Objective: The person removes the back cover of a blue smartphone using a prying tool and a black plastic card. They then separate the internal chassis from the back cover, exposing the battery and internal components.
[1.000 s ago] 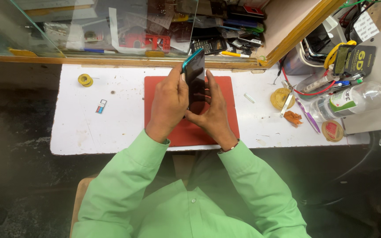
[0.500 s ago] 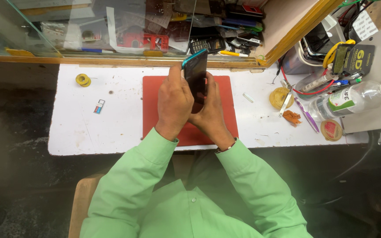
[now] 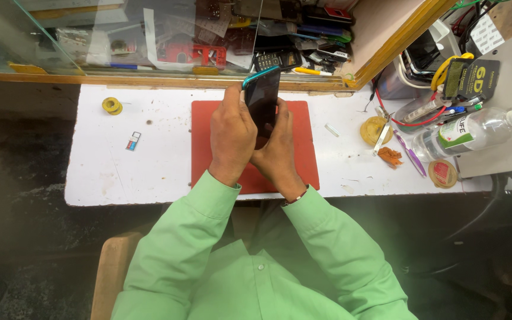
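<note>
While both hands gripped it, the phone [image 3: 262, 102] was held up on edge above the red mat [image 3: 303, 142], dark screen facing right, teal rim on top. Left hand [image 3: 231, 135] wrapped the phone's back and left side, fingers closed around it. Right hand [image 3: 275, 149] cupped the lower right of the phone, thumb pressed near the screen's bottom edge; its fingertips were hidden behind the phone.

Judgement: to handle this well, grip should be by the edges, not the glass, with pressure even and the phone kept over the mat in case of a slip.

Red mat lay on the white worktop [image 3: 120, 178], under and behind the phone. Left of the phone: a small card [image 3: 132, 141] and a yellow tape roll [image 3: 112, 105], well apart from it. Right of the phone: a second yellow roll [image 3: 374, 129], tweezers [image 3: 381, 137], a purple pen [image 3: 410, 155], a round red-topped tin [image 3: 442, 173], lid on, contents not visible. Clear plastic bottle [image 3: 466, 133] lay on its side far right, apparently holding clear liquid. Behind the phone, a glass-fronted case [image 3: 149, 41] held mixed parts, a keypad handset and tools, too cluttered to sort.
</note>
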Demonstrator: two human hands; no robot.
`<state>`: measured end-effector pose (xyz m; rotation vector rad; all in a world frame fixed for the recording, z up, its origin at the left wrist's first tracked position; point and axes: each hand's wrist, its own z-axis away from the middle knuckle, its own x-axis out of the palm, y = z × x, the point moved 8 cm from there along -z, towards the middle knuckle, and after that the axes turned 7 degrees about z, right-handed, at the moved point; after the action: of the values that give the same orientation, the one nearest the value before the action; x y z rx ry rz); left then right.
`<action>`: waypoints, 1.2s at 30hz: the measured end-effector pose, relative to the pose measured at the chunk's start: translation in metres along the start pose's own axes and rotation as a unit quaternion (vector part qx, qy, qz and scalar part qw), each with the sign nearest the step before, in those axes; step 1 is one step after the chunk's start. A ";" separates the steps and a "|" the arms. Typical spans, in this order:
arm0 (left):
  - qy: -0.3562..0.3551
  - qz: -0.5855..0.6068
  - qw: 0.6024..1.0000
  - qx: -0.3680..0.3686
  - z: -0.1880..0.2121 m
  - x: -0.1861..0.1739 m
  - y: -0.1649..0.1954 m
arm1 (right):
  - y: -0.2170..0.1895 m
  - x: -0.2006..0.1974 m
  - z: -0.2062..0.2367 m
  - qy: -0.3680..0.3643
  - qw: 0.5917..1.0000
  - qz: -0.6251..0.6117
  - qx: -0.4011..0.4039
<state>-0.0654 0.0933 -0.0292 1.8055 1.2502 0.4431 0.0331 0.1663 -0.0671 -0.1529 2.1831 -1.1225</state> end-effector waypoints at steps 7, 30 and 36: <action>0.000 0.014 1.000 -0.010 0.000 0.004 0.002 | -0.002 -0.001 0.000 0.005 0.999 -0.037 0.014; -0.057 0.016 0.998 0.025 -0.015 -0.001 -0.012 | -0.008 0.001 0.002 0.025 0.998 0.042 -0.034; -0.076 0.027 0.996 0.041 -0.013 -0.003 -0.008 | -0.005 0.001 0.006 0.047 0.998 0.041 -0.031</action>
<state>-0.0808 0.0979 -0.0279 1.9074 1.1317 0.2822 0.0351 0.1585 -0.0664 -0.0385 2.2872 -1.0369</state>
